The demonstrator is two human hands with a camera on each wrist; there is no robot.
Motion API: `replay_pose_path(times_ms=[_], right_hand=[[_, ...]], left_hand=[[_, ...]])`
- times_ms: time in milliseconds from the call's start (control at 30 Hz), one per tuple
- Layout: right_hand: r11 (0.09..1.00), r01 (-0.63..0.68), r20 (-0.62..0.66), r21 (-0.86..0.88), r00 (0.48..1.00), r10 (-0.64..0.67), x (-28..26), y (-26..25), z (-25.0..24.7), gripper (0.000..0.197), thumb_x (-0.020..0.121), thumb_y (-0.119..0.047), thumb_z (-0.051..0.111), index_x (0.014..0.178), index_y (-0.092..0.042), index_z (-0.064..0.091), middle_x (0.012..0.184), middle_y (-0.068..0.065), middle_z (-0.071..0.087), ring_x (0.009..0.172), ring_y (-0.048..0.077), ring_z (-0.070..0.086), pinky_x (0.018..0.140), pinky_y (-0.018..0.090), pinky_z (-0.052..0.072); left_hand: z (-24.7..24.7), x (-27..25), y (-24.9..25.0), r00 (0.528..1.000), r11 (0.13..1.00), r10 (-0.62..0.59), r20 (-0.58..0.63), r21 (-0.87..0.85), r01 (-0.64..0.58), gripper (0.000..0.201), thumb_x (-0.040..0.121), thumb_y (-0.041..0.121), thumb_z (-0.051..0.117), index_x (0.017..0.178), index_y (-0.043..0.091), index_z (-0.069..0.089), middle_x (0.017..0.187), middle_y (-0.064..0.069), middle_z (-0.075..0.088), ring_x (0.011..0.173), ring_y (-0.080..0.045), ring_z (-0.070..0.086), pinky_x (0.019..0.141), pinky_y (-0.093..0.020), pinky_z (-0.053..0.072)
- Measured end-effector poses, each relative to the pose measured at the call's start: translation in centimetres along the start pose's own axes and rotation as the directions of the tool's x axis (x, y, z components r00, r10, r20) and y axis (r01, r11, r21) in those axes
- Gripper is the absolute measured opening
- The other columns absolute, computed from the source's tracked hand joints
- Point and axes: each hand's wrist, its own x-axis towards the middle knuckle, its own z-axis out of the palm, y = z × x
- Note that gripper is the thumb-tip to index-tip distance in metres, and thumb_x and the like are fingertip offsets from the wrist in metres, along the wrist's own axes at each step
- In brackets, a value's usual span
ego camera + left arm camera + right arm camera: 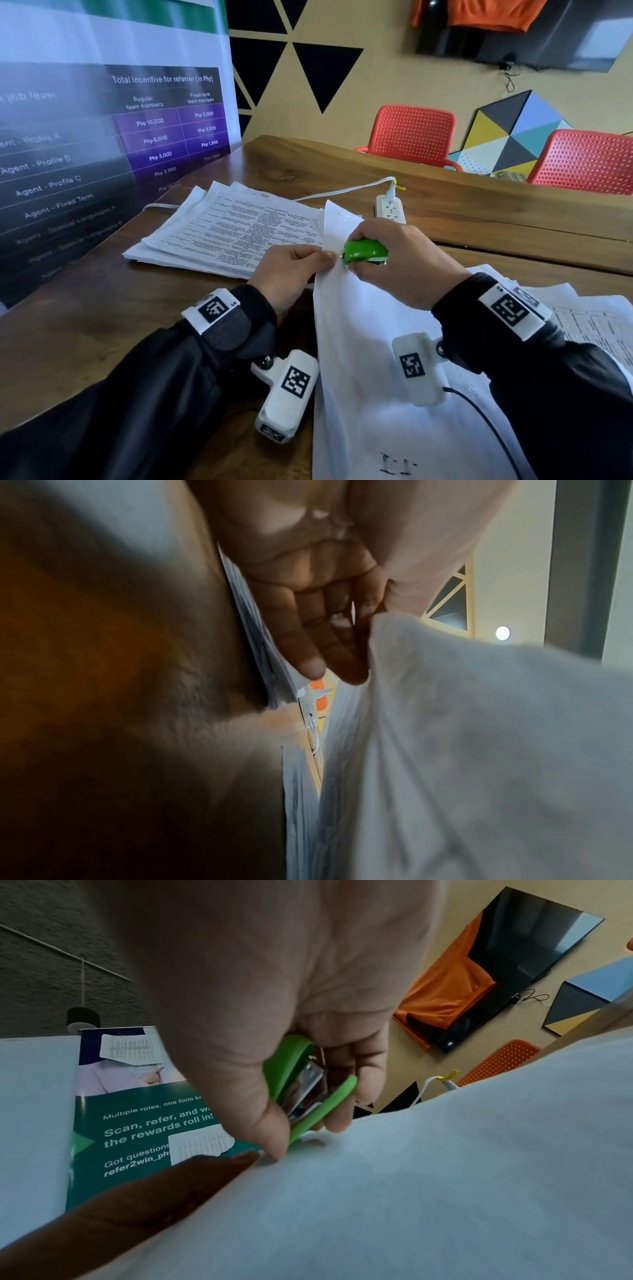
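Stapling is the step in hand. The right hand is wrapped around a green stapler, whose nose meets the upper left edge of a set of white sheets. The set is raised off the wooden table, in front of a stack of printed papers. The left hand pinches that same edge just beside the stapler's nose. Whether the paper sits fully inside the stapler's mouth is hard to tell, as the thumb covers it. The next move probably calls for a firm squeeze, with the pinch keeping the sheets aligned and the fingertips clear.
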Motion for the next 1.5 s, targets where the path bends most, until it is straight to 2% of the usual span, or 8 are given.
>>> replay_pose_path(times_ms=[300, 400, 533, 667, 867, 1033, 1167, 1500], right_hand=[[0.987, 0.066, 0.030, -0.147, 0.998, -0.062, 0.0, -0.5, 0.0, 0.012, 0.084, -0.025, 0.066, 0.094, -0.026, 0.059, 0.095, -0.007, 0.056, 0.085, 0.018, 0.055, 0.077, 0.038, 0.049], [0.994, -0.085, 0.054, 0.075, 0.995, 0.081, 0.0, -0.2, -0.2, 0.013, 0.086, -0.027, 0.073, 0.091, -0.022, 0.062, 0.081, -0.007, 0.062, 0.071, 0.008, 0.054, 0.066, 0.022, 0.045], [0.908, -0.244, 0.137, 0.340, 0.968, 0.209, 0.2, 0.5, -0.2, 0.015, 0.086, -0.029, 0.076, 0.093, -0.019, 0.066, 0.077, 0.005, 0.073, 0.062, 0.012, 0.059, 0.065, 0.028, 0.051], [0.990, -0.096, 0.017, 0.099, 0.995, 0.095, 0.0, 0.3, 0.0, 0.015, 0.083, -0.026, 0.075, 0.091, -0.025, 0.062, 0.081, -0.010, 0.061, 0.072, 0.009, 0.054, 0.066, 0.028, 0.046], [0.999, 0.036, -0.034, -0.040, 0.999, -0.038, 0.0, -0.3, -0.1, 0.012, 0.081, -0.025, 0.070, 0.090, -0.025, 0.062, 0.091, -0.009, 0.061, 0.083, 0.015, 0.055, 0.076, 0.037, 0.050], [0.930, -0.146, 0.036, 0.337, 0.989, 0.142, 0.2, 0.0, -0.4, 0.011, 0.086, -0.027, 0.075, 0.087, -0.020, 0.066, 0.069, -0.002, 0.069, 0.063, 0.011, 0.059, 0.064, 0.033, 0.050], [0.986, -0.113, -0.024, 0.119, 0.993, 0.116, 0.1, 0.5, -1.0, 0.020, 0.074, -0.043, 0.076, 0.086, -0.033, 0.064, 0.077, -0.006, 0.067, 0.070, 0.015, 0.060, 0.064, 0.032, 0.051], [0.999, 0.018, -0.037, -0.039, 0.999, -0.019, -0.2, -0.6, -0.8, 0.013, 0.075, -0.030, 0.069, 0.086, -0.028, 0.062, 0.088, -0.009, 0.061, 0.081, 0.014, 0.056, 0.074, 0.040, 0.051]], left_hand=[[0.2, -0.2, 0.1, 0.992, 0.986, 0.119, 0.036, 0.111, -0.123, 0.013, 0.091, 0.010, 0.070, 0.089, 0.002, 0.080, 0.095, -0.025, 0.075, 0.080, -0.024, 0.066, 0.088, -0.050, 0.056], [0.2, -0.1, 0.2, 0.991, 0.988, 0.128, 0.028, 0.088, -0.130, 0.013, 0.090, 0.010, 0.070, 0.086, 0.001, 0.079, 0.094, -0.026, 0.074, 0.078, -0.023, 0.067, 0.078, -0.040, 0.057], [0.2, 0.1, 0.3, 0.996, 0.997, 0.082, 0.039, -0.006, -0.082, 0.010, 0.088, 0.011, 0.073, 0.082, 0.010, 0.081, 0.088, -0.015, 0.078, 0.079, -0.025, 0.070, 0.083, -0.038, 0.056], [0.1, 0.2, 0.0, 0.997, 0.997, 0.077, 0.030, 0.021, -0.077, 0.012, 0.089, 0.011, 0.072, 0.081, 0.010, 0.081, 0.086, -0.012, 0.078, 0.077, -0.024, 0.070, 0.082, -0.039, 0.056], [0.0, 0.1, 0.0, 0.994, 0.994, 0.102, 0.044, 0.034, -0.104, 0.011, 0.090, 0.012, 0.072, 0.086, 0.008, 0.081, 0.089, -0.014, 0.078, 0.080, -0.024, 0.069, 0.085, -0.041, 0.056], [0.7, -0.5, 0.2, 0.988, 0.990, 0.122, 0.094, 0.053, -0.127, 0.014, 0.091, 0.013, 0.071, 0.085, 0.002, 0.078, 0.080, -0.010, 0.075, 0.066, -0.014, 0.066, 0.062, -0.023, 0.052], [0.6, -0.2, 0.2, 0.994, 0.997, 0.082, 0.067, -0.022, -0.080, 0.011, 0.090, 0.012, 0.072, 0.087, 0.006, 0.080, 0.090, -0.015, 0.078, 0.077, -0.023, 0.070, 0.074, -0.032, 0.056], [0.4, -0.1, 0.1, 0.994, 0.995, 0.097, 0.058, -0.004, -0.097, 0.013, 0.092, 0.008, 0.069, 0.091, 0.000, 0.079, 0.094, -0.022, 0.076, 0.079, -0.026, 0.068, 0.081, -0.040, 0.056]])
